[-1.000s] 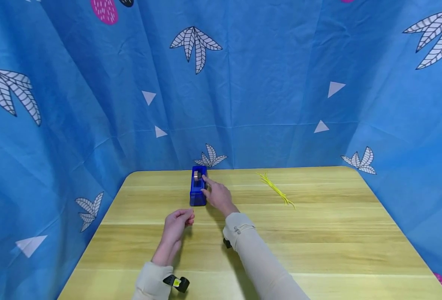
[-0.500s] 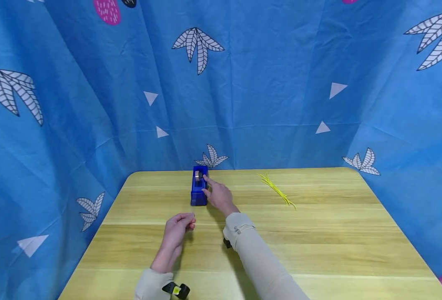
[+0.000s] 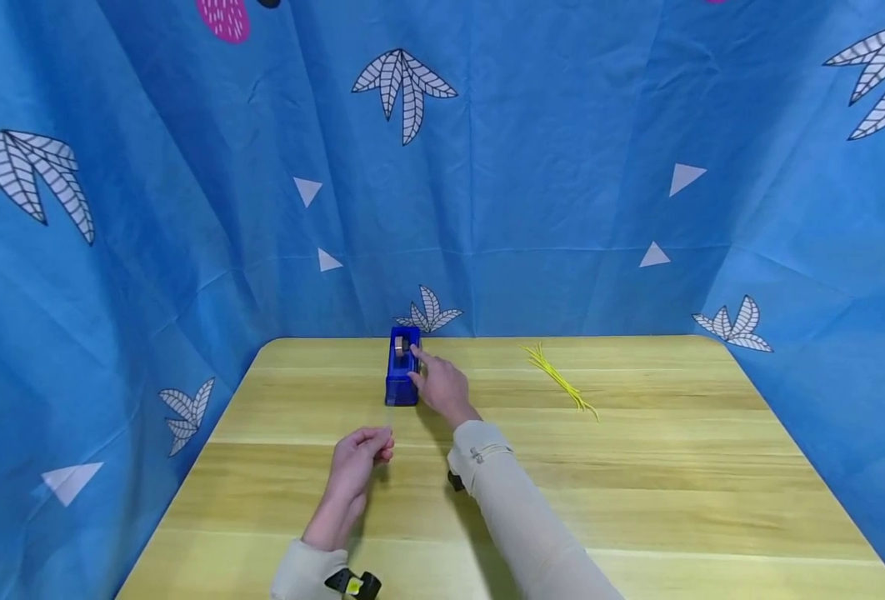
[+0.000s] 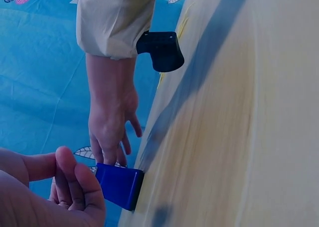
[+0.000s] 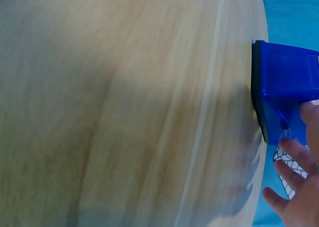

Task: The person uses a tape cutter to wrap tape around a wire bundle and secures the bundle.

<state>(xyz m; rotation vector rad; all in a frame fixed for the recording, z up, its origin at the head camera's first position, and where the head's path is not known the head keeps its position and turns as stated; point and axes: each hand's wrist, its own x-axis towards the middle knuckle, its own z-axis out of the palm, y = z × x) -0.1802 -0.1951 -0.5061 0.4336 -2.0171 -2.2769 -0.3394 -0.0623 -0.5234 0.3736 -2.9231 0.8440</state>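
Note:
A blue tape dispenser with a small roll of tape in it stands at the back edge of the table, left of centre. Just in front of it, my left hand pinches the end of a clear strip, faintly visible at the fingertips, between thumb and forefinger. From the right side, my right hand rests on the dispenser, its straight forefinger beside the roll and its thumb nearer the front. The right wrist view shows the other fingers spread loosely beside the blue body.
A loose bundle of thin yellow strands lies to the right on the wooden table. A blue patterned curtain hangs right behind the table and along both sides. Black wrist cameras stick out from the sleeves.
My left hand has drawn back slightly from the dispenser, widening the gap between them. The right hand stays against the dispenser. The head view has shifted a little.

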